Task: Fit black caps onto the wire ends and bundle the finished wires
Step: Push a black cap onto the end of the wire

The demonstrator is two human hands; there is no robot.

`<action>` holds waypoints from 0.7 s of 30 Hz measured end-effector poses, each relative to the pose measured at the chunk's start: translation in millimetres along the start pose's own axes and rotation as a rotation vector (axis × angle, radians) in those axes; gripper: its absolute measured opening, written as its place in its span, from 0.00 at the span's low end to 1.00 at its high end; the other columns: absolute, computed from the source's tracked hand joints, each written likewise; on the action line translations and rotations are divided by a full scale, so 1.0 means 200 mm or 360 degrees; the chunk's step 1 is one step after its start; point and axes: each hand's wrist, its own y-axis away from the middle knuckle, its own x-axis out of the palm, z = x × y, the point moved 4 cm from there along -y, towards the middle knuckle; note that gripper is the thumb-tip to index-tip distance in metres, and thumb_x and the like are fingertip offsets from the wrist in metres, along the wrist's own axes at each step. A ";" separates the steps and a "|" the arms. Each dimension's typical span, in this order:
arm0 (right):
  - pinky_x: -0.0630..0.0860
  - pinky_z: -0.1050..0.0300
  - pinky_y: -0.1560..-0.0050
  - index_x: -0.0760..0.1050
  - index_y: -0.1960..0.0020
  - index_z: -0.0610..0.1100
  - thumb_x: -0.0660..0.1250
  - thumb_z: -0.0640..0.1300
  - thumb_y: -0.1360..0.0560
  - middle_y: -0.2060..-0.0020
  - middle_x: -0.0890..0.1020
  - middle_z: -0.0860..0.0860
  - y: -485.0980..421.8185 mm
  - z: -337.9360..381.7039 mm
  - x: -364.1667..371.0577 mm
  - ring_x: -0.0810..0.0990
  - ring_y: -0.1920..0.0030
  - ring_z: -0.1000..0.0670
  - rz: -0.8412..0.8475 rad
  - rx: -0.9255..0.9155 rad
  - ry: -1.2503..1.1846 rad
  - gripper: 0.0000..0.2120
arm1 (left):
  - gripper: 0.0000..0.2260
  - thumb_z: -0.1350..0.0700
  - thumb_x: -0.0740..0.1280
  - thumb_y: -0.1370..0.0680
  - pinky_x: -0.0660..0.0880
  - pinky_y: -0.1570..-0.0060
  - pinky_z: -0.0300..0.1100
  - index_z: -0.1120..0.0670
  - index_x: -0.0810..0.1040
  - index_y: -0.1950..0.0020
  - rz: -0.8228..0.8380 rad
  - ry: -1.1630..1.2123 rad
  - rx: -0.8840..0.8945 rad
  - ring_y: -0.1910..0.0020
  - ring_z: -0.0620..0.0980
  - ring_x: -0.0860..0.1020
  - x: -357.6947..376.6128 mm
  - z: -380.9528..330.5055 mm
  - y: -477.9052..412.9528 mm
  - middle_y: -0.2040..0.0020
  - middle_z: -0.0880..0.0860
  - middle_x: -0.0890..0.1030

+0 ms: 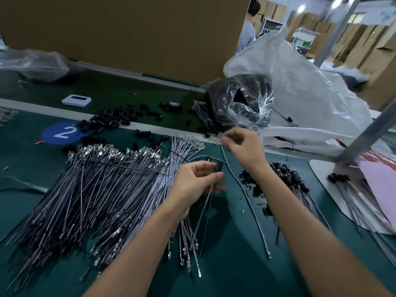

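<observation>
A big heap of grey wires (92,189) with metal terminals lies on the green table at the left. My left hand (197,181) pinches a black cap (219,167) between thumb and fingers, with thin wires hanging below it. My right hand (242,146) pinches the upper end of one grey wire (246,196) that curves down the table to its terminal. Loose black caps (111,121) are scattered at the back. Capped wires (287,179) lie in a pile right of my right forearm.
A clear bag of black caps (242,103) and a large white sack (310,93) stand at the back right. A white device (76,100) and a tape roll (174,105) lie on the belt. A metal post (368,133) slants at right. A person stands far behind.
</observation>
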 end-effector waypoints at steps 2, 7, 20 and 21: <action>0.79 0.61 0.55 0.81 0.54 0.44 0.69 0.33 0.25 0.63 0.84 0.51 0.16 0.00 -0.05 0.82 0.61 0.54 0.0008 0.0047 -0.0272 0.07 | 0.06 0.66 0.72 0.27 0.82 0.63 0.43 0.59 0.81 0.51 0.0007 -0.0022 0.0015 0.65 0.53 0.84 0.00 0.00 0.00 0.59 0.57 0.86; 0.77 0.65 0.57 0.81 0.56 0.48 0.69 0.31 0.25 0.64 0.84 0.53 0.35 -0.01 -0.06 0.82 0.63 0.57 -0.0005 0.0071 -0.0518 0.12 | 0.08 0.69 0.74 0.29 0.82 0.63 0.42 0.57 0.82 0.55 0.0011 -0.0132 0.0067 0.67 0.52 0.84 0.02 0.01 0.01 0.62 0.57 0.85; 0.78 0.61 0.63 0.81 0.60 0.48 0.72 0.39 0.25 0.71 0.81 0.53 0.36 -0.05 -0.10 0.79 0.70 0.57 -0.0068 0.0016 -0.0260 0.06 | 0.09 0.69 0.73 0.29 0.81 0.63 0.39 0.63 0.83 0.49 -0.0024 -0.0315 0.0237 0.66 0.52 0.84 0.05 -0.01 0.02 0.60 0.61 0.85; 0.77 0.63 0.64 0.80 0.60 0.47 0.71 0.40 0.25 0.71 0.81 0.53 0.36 -0.05 -0.11 0.78 0.71 0.57 -0.0082 0.0012 -0.0275 0.06 | 0.09 0.68 0.73 0.28 0.81 0.63 0.39 0.64 0.83 0.49 -0.0022 -0.0307 0.0241 0.66 0.51 0.84 0.05 -0.01 0.02 0.60 0.61 0.85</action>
